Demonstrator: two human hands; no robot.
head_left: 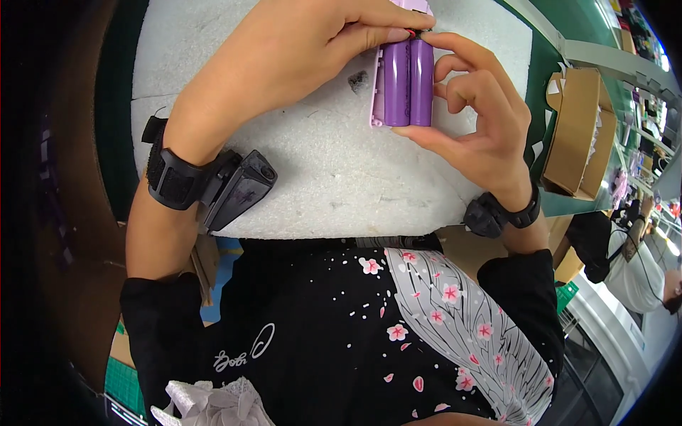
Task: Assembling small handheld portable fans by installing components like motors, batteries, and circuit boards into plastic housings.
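Observation:
Two purple cylindrical batteries (pixel 409 85) lie side by side in a pale pink plastic casing (pixel 378 106), whose edge shows along their left side. My right hand (pixel 490 106) grips the pair lengthwise, thumb at the near end and index finger at the far end, with its other fingers curled beside them. My left hand (pixel 348 32) reaches over the far end, with thumb and fingers closed together there. A small red and dark bit, perhaps wire, shows at its fingertips; the rest is hidden by the fingers.
The casing rests on a white foam board (pixel 320 170) with dark smudges, laid on a green table. An open cardboard box (pixel 579 135) stands at the right. Beyond it another person (pixel 636 277) in a white top is at the right edge. Black devices are strapped to both my wrists.

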